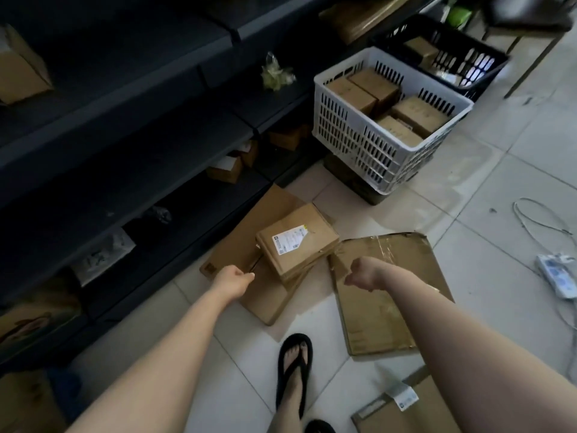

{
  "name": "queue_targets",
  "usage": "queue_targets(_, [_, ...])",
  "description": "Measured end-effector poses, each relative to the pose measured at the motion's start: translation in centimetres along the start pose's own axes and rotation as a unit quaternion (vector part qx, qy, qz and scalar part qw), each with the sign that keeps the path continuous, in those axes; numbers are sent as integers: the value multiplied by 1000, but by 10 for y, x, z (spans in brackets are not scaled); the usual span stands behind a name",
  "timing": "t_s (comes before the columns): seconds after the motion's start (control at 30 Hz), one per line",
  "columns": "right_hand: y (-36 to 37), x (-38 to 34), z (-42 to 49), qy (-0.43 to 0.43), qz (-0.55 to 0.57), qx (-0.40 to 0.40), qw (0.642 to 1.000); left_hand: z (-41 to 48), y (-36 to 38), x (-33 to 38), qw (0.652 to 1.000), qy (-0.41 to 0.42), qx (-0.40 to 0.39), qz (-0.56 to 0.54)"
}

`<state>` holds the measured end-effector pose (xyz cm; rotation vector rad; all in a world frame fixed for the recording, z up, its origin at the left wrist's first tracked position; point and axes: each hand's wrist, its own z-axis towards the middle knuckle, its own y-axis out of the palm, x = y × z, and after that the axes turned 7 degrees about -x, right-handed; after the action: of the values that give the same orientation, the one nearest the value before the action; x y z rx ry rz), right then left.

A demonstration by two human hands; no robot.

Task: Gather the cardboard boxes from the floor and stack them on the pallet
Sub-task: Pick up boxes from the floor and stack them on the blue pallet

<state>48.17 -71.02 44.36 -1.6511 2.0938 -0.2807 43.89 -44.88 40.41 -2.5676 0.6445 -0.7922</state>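
Note:
A small cardboard box with a white label (296,242) lies on top of a second box, and both rest on a large flat box (265,303) on the tiled floor. My left hand (234,281) hovers at the stack's left edge with fingers curled, and nothing shows in it. Curled into a loose fist, my right hand (363,273) hangs over the near corner of a flattened, taped cardboard sheet (384,307) to the right of the stack; it holds nothing. Another labelled box (418,407) lies at the bottom right. No pallet is in view.
Dark shelving (125,145) runs along the left with small boxes underneath. A white basket (349,142) full of boxes and a black basket (468,57) stand behind. A power strip (559,276) and cables lie at right. My foot in a black flip-flop (295,367) is near the boxes.

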Motion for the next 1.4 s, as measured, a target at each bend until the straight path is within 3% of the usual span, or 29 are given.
queue_targets(0.13, [-8, -5, 87, 19, 24, 11, 999, 88, 27, -6, 998, -35, -8, -42])
queue_targets(0.33, [-9, 7, 215, 34, 141, 67, 987, 201, 74, -19, 972, -112, -9, -205])
queue_targets(0.43, [-10, 19, 275, 38, 300, 123, 945, 254, 98, -23, 947, -113, 14, -299])
queue_targets(0.53, [-6, 35, 334, 33, 419, 151, 895, 298, 117, -30, 940, -108, 54, -319])
queue_targets(0.63, [4, 47, 370, 28, 496, 154, 854, 318, 135, -31, 930, -74, 44, -357])
queue_targets(0.87, [10, 86, 344, 73, 533, 177, 824, 277, 151, -15, 953, -70, 75, -284])
queue_targets(0.97, [14, 125, 309, 116, 582, 214, 776, 243, 177, 9, 956, -56, 27, -286])
queue_targets(1.17, [66, 224, 283, 198, 700, 253, 638, 236, 280, 30, 968, -31, -63, -241])
queue_targets(1.4, [140, 316, 344, 275, 704, 283, 591, 292, 392, -3, 975, 10, -138, -173])
